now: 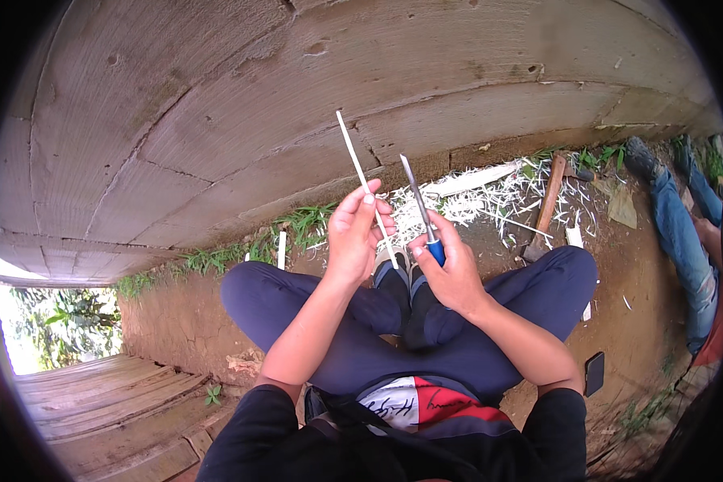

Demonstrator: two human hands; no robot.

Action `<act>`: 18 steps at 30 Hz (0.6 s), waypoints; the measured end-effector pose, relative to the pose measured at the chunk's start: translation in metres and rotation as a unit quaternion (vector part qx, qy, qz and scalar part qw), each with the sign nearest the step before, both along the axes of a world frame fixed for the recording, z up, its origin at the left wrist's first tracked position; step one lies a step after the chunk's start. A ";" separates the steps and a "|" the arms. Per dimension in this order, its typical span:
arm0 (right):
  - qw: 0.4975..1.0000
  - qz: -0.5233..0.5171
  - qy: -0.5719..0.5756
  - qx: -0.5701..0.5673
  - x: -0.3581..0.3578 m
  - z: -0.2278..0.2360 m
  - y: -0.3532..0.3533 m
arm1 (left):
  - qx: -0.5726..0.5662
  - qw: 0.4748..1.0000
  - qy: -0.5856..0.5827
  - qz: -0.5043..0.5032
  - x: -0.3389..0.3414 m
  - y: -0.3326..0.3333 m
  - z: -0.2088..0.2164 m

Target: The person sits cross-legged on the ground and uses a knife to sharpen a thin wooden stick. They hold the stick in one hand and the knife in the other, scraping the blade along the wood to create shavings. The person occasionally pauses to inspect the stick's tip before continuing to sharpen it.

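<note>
In my left hand (356, 233) a thin, pale stick (350, 149) is pinched between thumb and fingers. Its upper end points up toward the wall, and its lower end hangs down over my shoes. My right hand (450, 269) is wrapped round the blue handle of a narrow-bladed knife (414, 186), whose blade slants up and slightly left. A small gap separates blade and stick; they do not touch. Both hands are above my crossed legs (297, 305) and dark shoes (391, 299).
White shavings (474, 205) cover the ground by the block wall (426, 72), with a pale wood strip (478, 181) on them. A wooden-handled tool (548, 201) lies to the right. Farther right are a phone (594, 373) and another person's jean-clad leg (683, 249). Boards (112, 402) lie lower left.
</note>
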State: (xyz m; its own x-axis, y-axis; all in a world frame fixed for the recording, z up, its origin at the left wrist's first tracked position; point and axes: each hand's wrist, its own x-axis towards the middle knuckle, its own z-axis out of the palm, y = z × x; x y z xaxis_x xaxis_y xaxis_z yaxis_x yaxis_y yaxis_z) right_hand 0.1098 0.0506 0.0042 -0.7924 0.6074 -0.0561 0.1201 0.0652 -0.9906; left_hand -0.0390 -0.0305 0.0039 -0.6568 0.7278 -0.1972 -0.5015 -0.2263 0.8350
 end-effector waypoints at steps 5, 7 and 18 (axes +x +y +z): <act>0.996 0.054 0.019 0.065 0.006 0.016 0.008 | -0.011 0.999 -0.008 0.031 -0.004 -0.001 0.003; 0.988 0.079 0.021 0.130 0.007 0.012 0.009 | -0.011 0.999 0.000 0.034 -0.002 0.000 0.003; 0.985 0.107 0.007 0.138 0.006 0.002 0.003 | -0.011 0.999 0.038 0.029 0.002 0.002 0.003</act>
State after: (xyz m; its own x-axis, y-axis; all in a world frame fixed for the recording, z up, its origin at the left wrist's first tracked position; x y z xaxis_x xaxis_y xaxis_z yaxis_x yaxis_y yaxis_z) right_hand 0.1155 0.0537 0.0066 -0.9038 0.4164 0.0990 0.0609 0.3541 -0.9332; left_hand -0.0375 -0.0283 0.0070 -0.7114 0.6842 -0.1607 -0.4225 -0.2335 0.8758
